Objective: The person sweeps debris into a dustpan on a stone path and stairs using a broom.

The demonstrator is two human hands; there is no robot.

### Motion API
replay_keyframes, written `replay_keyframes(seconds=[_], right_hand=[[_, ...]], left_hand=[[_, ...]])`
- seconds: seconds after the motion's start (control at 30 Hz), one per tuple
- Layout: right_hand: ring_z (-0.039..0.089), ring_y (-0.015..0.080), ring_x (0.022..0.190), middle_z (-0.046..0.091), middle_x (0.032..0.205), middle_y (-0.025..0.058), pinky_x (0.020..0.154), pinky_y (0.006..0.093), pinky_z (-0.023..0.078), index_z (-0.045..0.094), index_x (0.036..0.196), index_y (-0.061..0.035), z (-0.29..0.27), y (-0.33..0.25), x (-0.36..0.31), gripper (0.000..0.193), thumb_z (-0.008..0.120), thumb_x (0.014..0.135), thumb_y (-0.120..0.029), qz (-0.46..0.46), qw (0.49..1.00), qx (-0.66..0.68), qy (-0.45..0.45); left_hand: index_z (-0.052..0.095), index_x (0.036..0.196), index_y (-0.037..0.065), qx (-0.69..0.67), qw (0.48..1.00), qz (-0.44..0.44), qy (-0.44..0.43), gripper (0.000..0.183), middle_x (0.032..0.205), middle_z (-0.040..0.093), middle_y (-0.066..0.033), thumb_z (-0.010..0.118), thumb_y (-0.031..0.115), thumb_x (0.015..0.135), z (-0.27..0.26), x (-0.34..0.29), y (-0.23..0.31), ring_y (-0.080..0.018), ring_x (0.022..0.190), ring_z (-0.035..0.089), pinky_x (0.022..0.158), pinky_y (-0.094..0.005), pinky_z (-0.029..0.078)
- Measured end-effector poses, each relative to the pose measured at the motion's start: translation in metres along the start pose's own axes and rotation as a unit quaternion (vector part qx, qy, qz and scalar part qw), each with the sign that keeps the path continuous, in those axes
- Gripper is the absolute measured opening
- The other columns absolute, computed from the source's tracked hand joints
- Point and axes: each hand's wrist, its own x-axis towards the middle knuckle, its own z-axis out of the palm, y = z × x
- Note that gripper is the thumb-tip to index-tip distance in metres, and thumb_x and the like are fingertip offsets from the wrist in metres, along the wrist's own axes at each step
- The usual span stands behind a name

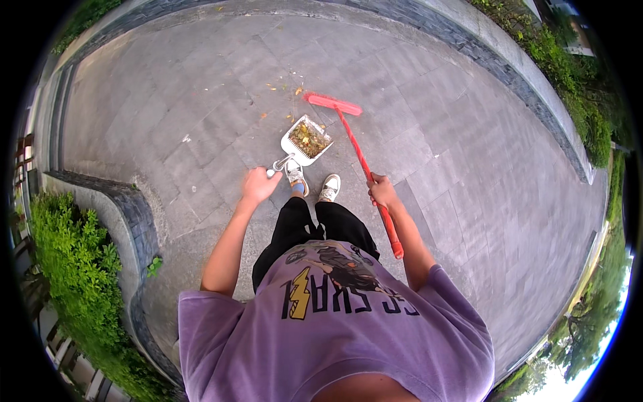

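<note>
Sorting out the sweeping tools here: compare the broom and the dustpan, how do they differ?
The broom is red with a long straight stick; the dustpan is white and squat. The broom is gripped by the right hand, the dustpan's handle by the left hand. The dustpan holds leaves. Both touch the paving.

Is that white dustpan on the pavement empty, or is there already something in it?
Partly filled. The dustpan holds a heap of yellow-brown leaves, with the left hand at its handle. A few loose leaves lie on the pavement beyond it.
</note>
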Motion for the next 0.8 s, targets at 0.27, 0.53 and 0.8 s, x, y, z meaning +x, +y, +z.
replay_keyframes(seconds=[0.27,0.53,0.8], right_hand=[[0.059,0.0214,0.046,0.059,0.063,0.0145,0.042,0.0342,0.050,0.058,0.100,0.0030,0.019,-0.024,0.116,0.021,0.048,0.088,-0.012,-0.047,0.993,-0.091,0.055],[0.066,0.0295,0.053,0.065,0.069,0.0224,0.049,0.0392,0.054,0.059,0.098,0.0040,0.033,0.030,0.102,0.023,0.050,0.080,-0.007,-0.048,0.962,-0.265,0.031],[0.048,0.0113,0.041,0.050,0.058,0.0037,0.036,0.0276,0.043,0.059,0.119,-0.0030,-0.014,0.016,-0.027,0.033,0.051,0.088,-0.011,0.060,0.998,0.008,-0.011]], left_hand=[[0.067,0.081,-0.003,-0.002,1.000,-0.015,0.022,0.042,0.077,0.065,-0.0248,0.066,0.038,0.074,0.006,-0.008,-0.003,-0.0406,0.079,0.064,0.072,-0.0466,0.051],[0.068,0.081,-0.003,-0.002,0.999,-0.038,0.012,0.041,0.081,0.066,-0.0258,0.069,0.037,0.071,0.010,0.007,0.011,-0.0395,0.081,0.065,0.074,-0.0453,0.052],[0.068,0.079,-0.004,-0.025,0.999,-0.042,0.008,0.039,0.081,0.066,-0.0259,0.070,0.034,0.071,0.009,0.006,0.009,-0.0395,0.081,0.065,0.073,-0.0452,0.052]])
